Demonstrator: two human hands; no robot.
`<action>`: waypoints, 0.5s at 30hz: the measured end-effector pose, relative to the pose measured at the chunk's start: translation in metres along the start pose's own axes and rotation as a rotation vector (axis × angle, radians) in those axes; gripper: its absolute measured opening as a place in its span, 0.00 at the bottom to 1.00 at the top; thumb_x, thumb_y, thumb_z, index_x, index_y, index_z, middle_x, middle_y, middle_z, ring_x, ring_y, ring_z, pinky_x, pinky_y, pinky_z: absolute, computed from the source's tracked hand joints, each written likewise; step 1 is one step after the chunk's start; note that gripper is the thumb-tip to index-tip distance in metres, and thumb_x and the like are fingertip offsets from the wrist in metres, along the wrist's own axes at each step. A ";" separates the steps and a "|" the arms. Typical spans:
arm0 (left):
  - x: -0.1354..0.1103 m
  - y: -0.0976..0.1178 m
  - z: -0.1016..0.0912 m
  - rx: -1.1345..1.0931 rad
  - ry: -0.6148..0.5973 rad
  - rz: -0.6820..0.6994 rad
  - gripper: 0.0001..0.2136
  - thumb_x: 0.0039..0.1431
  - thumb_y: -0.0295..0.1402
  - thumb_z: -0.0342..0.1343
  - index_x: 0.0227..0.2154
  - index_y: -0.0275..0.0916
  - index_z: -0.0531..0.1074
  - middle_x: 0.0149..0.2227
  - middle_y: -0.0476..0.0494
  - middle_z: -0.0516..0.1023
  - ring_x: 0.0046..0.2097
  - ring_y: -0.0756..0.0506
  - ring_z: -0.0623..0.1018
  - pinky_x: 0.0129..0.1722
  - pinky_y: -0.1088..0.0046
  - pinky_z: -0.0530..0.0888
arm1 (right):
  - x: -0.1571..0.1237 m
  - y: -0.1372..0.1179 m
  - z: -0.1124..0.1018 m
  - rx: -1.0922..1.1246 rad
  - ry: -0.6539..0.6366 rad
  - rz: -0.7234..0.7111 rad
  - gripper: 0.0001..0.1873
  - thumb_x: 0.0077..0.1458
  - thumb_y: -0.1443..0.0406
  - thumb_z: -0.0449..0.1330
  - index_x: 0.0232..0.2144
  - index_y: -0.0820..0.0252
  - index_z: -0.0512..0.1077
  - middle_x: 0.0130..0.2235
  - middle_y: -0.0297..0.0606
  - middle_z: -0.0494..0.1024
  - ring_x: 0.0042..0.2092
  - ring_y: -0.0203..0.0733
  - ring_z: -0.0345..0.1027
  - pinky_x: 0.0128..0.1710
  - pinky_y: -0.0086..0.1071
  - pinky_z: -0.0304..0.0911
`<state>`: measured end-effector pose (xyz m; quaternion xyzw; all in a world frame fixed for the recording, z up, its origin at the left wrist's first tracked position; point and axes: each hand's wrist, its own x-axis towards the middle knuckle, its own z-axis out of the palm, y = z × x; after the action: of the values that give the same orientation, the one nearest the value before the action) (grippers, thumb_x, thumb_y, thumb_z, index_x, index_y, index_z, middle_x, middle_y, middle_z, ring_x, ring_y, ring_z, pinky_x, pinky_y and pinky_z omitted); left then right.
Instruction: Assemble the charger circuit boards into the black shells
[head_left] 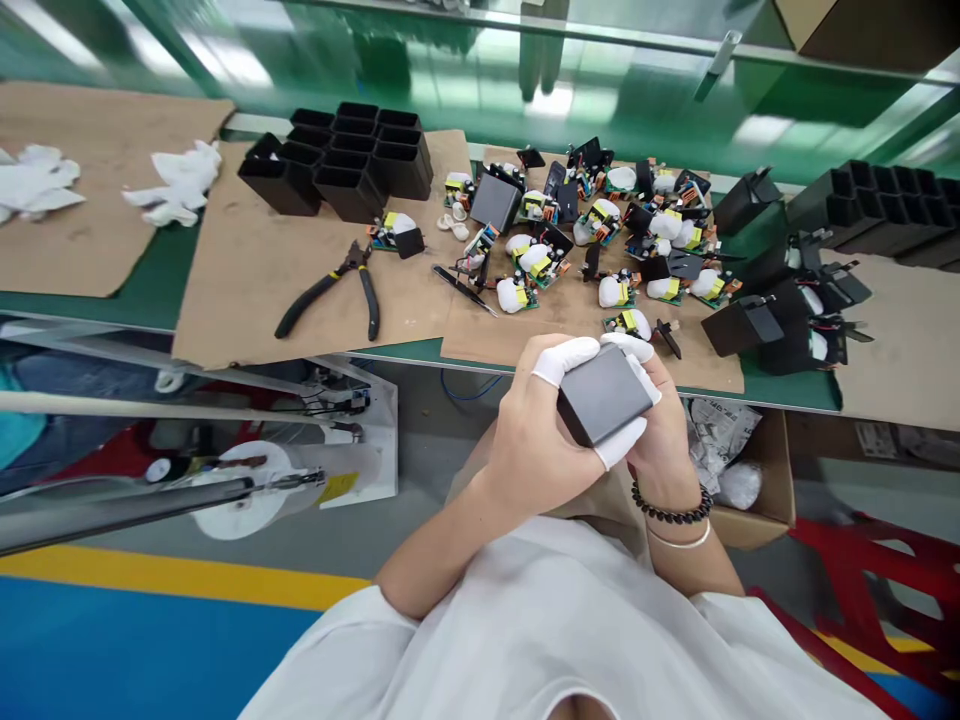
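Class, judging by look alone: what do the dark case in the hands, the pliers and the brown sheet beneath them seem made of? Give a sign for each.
Dark case: probably hard plastic, satin; flat faces, crisp edges, soft sheen.
Pliers: greyish head suggests metal; smooth black-and-yellow grips could be plastic or rubber.
Brown sheet: apparently cardboard, matte; dull tan surface.

Electronics workshop, circuit boards (537, 262), pliers (355, 259)
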<state>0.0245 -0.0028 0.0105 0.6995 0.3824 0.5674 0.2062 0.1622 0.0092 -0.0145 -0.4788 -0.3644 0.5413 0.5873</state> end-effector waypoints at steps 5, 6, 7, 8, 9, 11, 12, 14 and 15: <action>-0.005 -0.011 -0.003 -0.265 -0.045 0.066 0.33 0.48 0.34 0.76 0.56 0.40 0.70 0.50 0.41 0.75 0.50 0.43 0.79 0.50 0.68 0.77 | -0.002 -0.013 0.000 -0.047 -0.004 -0.175 0.25 0.43 0.40 0.74 0.32 0.50 0.79 0.35 0.33 0.82 0.32 0.38 0.73 0.33 0.31 0.72; -0.006 -0.013 -0.003 -0.339 -0.050 0.041 0.33 0.47 0.34 0.77 0.56 0.40 0.70 0.49 0.41 0.75 0.50 0.43 0.79 0.50 0.68 0.77 | -0.002 -0.015 0.000 -0.053 -0.018 -0.207 0.25 0.43 0.40 0.73 0.30 0.51 0.78 0.33 0.33 0.80 0.32 0.38 0.72 0.33 0.31 0.72; -0.007 -0.015 -0.003 -0.420 -0.059 0.005 0.34 0.45 0.35 0.78 0.55 0.41 0.71 0.49 0.42 0.76 0.49 0.44 0.80 0.50 0.68 0.77 | -0.001 -0.016 0.000 -0.054 -0.027 -0.232 0.25 0.45 0.40 0.73 0.28 0.52 0.77 0.31 0.33 0.79 0.31 0.37 0.71 0.31 0.31 0.71; -0.008 -0.017 -0.003 -0.505 -0.070 -0.040 0.34 0.44 0.35 0.79 0.55 0.41 0.73 0.48 0.43 0.76 0.49 0.44 0.80 0.50 0.69 0.78 | -0.001 -0.017 0.000 -0.051 -0.034 -0.246 0.24 0.47 0.41 0.72 0.27 0.53 0.77 0.29 0.33 0.78 0.29 0.36 0.70 0.29 0.30 0.70; -0.008 -0.020 -0.002 -0.588 -0.080 -0.088 0.33 0.43 0.36 0.79 0.53 0.42 0.74 0.48 0.43 0.77 0.49 0.44 0.80 0.49 0.70 0.78 | -0.001 -0.019 0.001 -0.046 -0.039 -0.248 0.24 0.50 0.41 0.71 0.27 0.53 0.76 0.27 0.32 0.76 0.25 0.34 0.66 0.24 0.29 0.66; -0.009 -0.024 -0.003 -0.743 -0.098 -0.212 0.31 0.41 0.37 0.80 0.51 0.42 0.77 0.47 0.44 0.79 0.48 0.44 0.81 0.48 0.70 0.78 | -0.002 -0.021 0.002 -0.031 -0.055 -0.222 0.22 0.54 0.44 0.69 0.28 0.54 0.75 0.24 0.29 0.72 0.18 0.30 0.56 0.14 0.27 0.55; -0.010 -0.027 -0.003 -0.820 -0.108 -0.300 0.30 0.40 0.37 0.80 0.49 0.42 0.78 0.46 0.44 0.80 0.47 0.44 0.82 0.48 0.70 0.78 | -0.003 -0.023 0.002 -0.022 -0.070 -0.199 0.21 0.55 0.45 0.69 0.29 0.54 0.74 0.23 0.28 0.71 0.16 0.29 0.51 0.11 0.26 0.49; -0.010 -0.030 -0.002 -0.977 -0.129 -0.505 0.30 0.38 0.40 0.80 0.48 0.43 0.80 0.45 0.44 0.82 0.44 0.44 0.82 0.46 0.69 0.78 | -0.005 -0.026 0.004 0.002 -0.110 -0.150 0.18 0.56 0.48 0.69 0.30 0.54 0.73 0.22 0.26 0.69 0.14 0.27 0.48 0.08 0.25 0.43; -0.009 -0.031 -0.002 -1.047 -0.138 -0.600 0.30 0.37 0.41 0.80 0.46 0.43 0.81 0.43 0.45 0.83 0.42 0.44 0.82 0.44 0.69 0.78 | -0.007 -0.028 0.005 0.012 -0.123 -0.131 0.17 0.58 0.50 0.69 0.31 0.55 0.73 0.21 0.25 0.68 0.13 0.27 0.48 0.08 0.25 0.44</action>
<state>0.0127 0.0087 -0.0171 0.4020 0.2190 0.5507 0.6980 0.1648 0.0041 0.0142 -0.4164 -0.4272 0.5322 0.6007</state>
